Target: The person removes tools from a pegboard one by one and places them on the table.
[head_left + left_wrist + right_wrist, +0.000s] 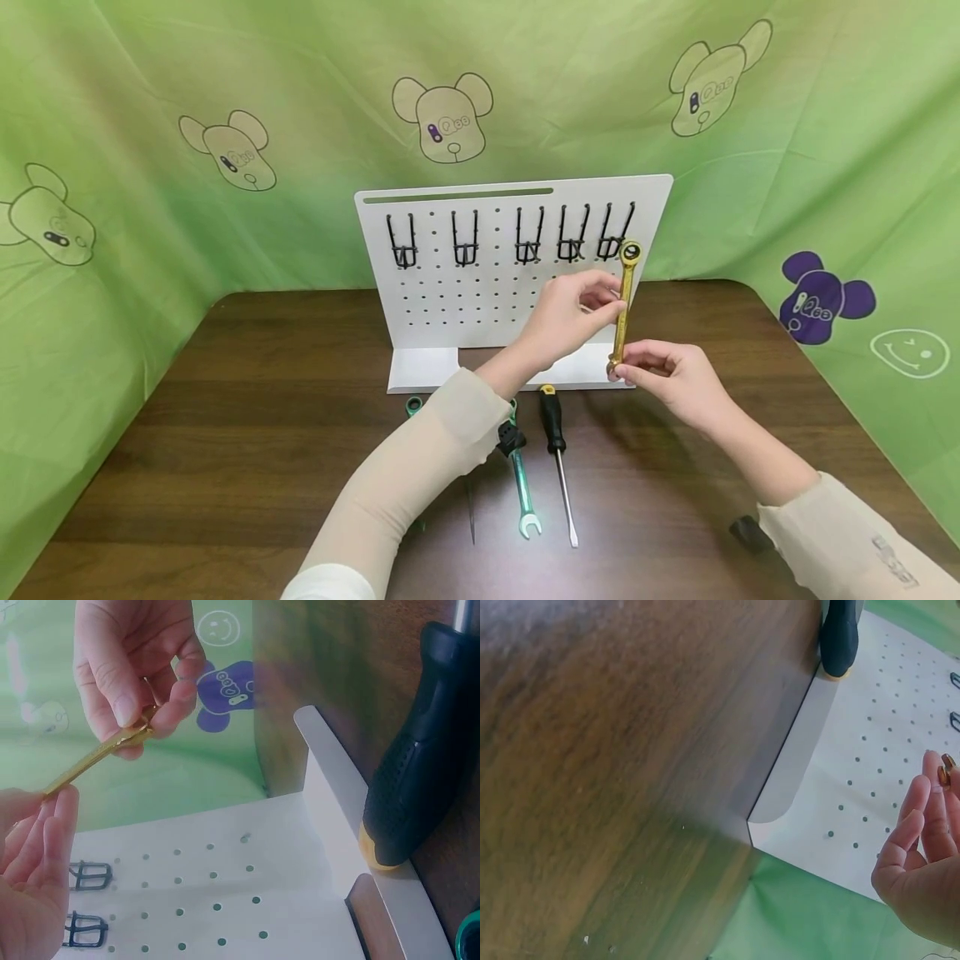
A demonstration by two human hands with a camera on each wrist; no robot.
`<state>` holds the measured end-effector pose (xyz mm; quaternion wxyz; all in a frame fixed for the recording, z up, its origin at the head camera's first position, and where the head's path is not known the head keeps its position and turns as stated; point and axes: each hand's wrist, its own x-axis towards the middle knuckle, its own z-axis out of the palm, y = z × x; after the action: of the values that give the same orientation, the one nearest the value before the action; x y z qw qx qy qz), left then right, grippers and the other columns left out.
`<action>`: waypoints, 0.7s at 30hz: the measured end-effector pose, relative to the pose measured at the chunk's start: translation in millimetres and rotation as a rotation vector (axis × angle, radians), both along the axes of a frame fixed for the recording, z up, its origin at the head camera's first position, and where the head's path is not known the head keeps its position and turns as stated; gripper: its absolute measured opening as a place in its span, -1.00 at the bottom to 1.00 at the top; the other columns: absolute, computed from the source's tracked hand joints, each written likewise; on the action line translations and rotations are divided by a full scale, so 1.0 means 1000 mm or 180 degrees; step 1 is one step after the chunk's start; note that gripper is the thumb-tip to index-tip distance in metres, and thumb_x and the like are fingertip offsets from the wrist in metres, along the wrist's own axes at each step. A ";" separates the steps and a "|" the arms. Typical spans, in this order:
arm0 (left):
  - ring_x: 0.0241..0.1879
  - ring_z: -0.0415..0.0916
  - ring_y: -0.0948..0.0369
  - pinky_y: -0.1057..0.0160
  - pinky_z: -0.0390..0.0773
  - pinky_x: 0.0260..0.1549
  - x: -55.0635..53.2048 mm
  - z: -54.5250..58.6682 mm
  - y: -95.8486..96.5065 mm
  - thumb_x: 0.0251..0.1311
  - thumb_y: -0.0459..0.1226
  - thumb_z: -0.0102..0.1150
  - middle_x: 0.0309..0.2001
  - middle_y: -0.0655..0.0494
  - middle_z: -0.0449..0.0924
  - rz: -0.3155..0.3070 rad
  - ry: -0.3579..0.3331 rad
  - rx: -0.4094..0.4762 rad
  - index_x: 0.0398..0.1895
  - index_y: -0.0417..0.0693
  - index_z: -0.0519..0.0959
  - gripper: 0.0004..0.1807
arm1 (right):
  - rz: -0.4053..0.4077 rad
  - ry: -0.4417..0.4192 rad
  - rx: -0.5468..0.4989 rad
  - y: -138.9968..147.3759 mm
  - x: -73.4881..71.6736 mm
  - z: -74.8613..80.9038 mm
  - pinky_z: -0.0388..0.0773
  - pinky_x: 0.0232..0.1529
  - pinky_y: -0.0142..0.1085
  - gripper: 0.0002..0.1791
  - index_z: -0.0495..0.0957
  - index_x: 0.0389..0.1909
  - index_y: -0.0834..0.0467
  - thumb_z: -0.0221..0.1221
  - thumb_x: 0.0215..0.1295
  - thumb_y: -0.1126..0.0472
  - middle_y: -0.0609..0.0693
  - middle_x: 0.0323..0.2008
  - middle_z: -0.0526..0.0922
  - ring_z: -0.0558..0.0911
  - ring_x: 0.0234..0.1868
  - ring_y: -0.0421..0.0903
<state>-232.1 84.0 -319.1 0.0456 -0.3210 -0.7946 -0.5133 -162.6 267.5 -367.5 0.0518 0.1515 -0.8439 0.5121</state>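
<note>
A gold ratcheting combination wrench [627, 287] is held upright in front of the pegboard's right side, ring end up. My left hand [570, 315] pinches its shank between thumb and fingers. Lower down, my right hand [678, 382] pinches the open end. In the left wrist view, the wrench [90, 760] slants between the left hand [34, 877] and the right hand [139, 667]. Only the tip of the wrench's open end shows beside the right hand [930, 862] in the right wrist view. The rightmost black hook [611, 243] is just behind the ring end.
A white pegboard [450, 312] carries several black double-prong hooks. On the brown table [247, 417] before it lie a black-and-yellow screwdriver [552, 421] and a green wrench [522, 487]. Another green ring end [414, 405] and a thin shaft [471, 517] are partly hidden by the left sleeve.
</note>
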 end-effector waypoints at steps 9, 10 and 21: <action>-0.37 0.62 0.38 0.58 0.53 -0.34 0.005 0.000 -0.006 0.28 -0.31 0.28 -0.28 0.02 0.76 -0.0185 0.0086 0.0010 -0.12 -0.16 0.64 -0.84 | 0.0137 0.0005 -0.0084 -0.003 0.009 -0.001 0.64 -0.31 -0.50 -0.83 0.59 -0.17 0.48 0.25 0.25 0.47 -0.28 -0.42 0.76 0.70 -0.38 -0.39; -0.36 0.62 0.37 0.58 0.53 -0.34 0.006 0.000 -0.006 0.28 -0.31 0.28 -0.28 0.01 0.76 -0.0210 0.0087 0.0024 -0.13 -0.17 0.64 -0.84 | 0.0160 0.0013 -0.0089 -0.003 0.010 -0.001 0.65 -0.31 -0.50 -0.84 0.59 -0.18 0.47 0.25 0.25 0.47 -0.28 -0.42 0.77 0.71 -0.37 -0.39; -0.28 0.68 0.28 0.56 0.56 -0.27 0.014 -0.004 -0.014 0.27 -0.36 0.28 -0.26 -0.04 0.76 -0.0397 -0.0099 -0.0008 -0.11 -0.23 0.62 -0.82 | 0.0358 -0.0052 -0.0143 -0.008 0.024 -0.003 0.65 -0.26 -0.49 -0.86 0.60 -0.18 0.44 0.24 0.26 0.48 -0.21 -0.39 0.78 0.73 -0.32 -0.35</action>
<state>-218.1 70.5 -322.9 0.0007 -0.3618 -0.7743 -0.5192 -139.0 259.9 -370.9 0.0194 0.1933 -0.8227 0.5342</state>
